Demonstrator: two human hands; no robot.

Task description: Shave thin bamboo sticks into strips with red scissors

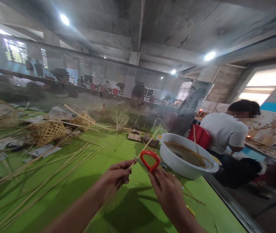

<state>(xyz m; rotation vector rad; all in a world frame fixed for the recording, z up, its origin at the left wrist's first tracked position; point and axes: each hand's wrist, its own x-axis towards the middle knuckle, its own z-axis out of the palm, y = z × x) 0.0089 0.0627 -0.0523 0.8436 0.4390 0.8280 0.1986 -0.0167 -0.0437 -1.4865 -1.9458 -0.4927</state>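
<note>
While the left hand (pixel 119 174) pinches a bamboo strip (pixel 149 141) slanting from seven toward one o'clock, the right hand (pixel 167 187) grips red-handled scissors (pixel 157 160) pointing to ten o'clock near the strip; a white basin (pixel 176 165) stands at two o'clock.

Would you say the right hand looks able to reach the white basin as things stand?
Probably yes: the right hand is near the white basin, with nothing tall visibly between, though it holds a red-handled tool.
</note>
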